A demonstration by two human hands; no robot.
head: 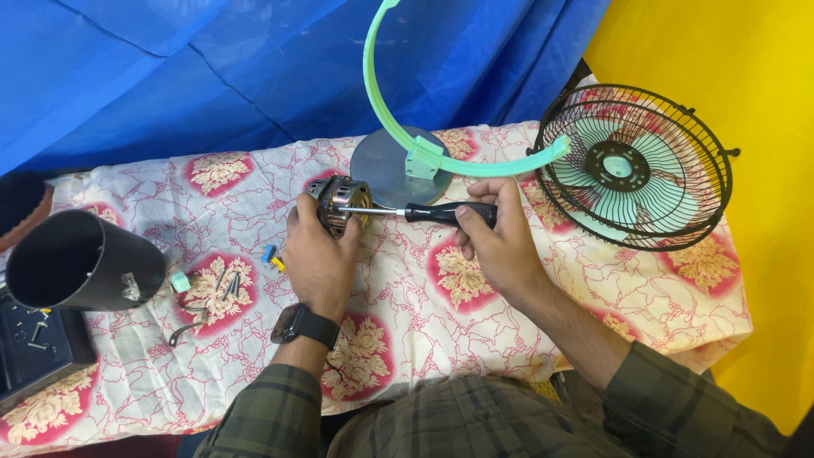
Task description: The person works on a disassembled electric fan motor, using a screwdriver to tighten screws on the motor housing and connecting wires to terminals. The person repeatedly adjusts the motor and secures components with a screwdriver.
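The right hand (500,233) gripped a screwdriver (415,212) lying level, tip pointing left into the motor (339,203) clasped by the left hand (318,254).

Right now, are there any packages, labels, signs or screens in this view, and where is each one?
Watch: on the left wrist, a dark rounded face on a black strap; whether it is a screen I cannot tell.
No package, label or sign shows.
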